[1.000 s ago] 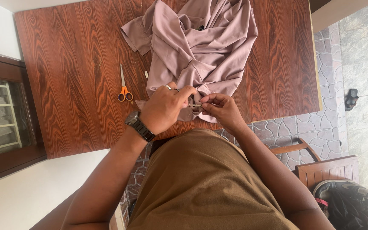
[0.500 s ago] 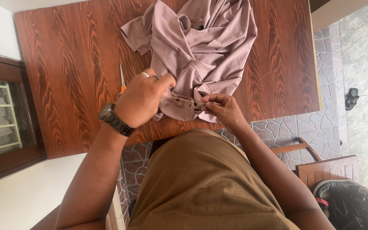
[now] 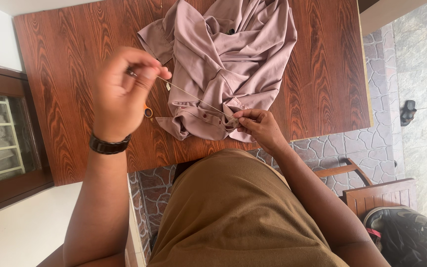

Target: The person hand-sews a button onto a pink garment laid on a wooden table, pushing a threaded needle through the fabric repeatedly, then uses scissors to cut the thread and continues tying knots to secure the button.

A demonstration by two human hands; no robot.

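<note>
Hand-sewing a mauve shirt (image 3: 223, 64) on the wooden worktop (image 3: 65, 64).
Left hand (image 3: 122, 94) raised, pinching what looks like a needle, thread (image 3: 193, 98) taut down to the shirt hem near the worktop's front edge; right hand (image 3: 258, 126) pinches that hem. Orange-handled scissors (image 3: 148, 111) partly hidden behind left hand.

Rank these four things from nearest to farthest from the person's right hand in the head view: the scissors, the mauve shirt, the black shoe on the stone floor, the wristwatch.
1. mauve shirt: its hem is pinched in the right hand.
2. scissors: on the table left of the shirt, partly hidden behind the left hand.
3. wristwatch: on the left wrist, a little farther left.
4. black shoe: on the floor, far right.
</note>
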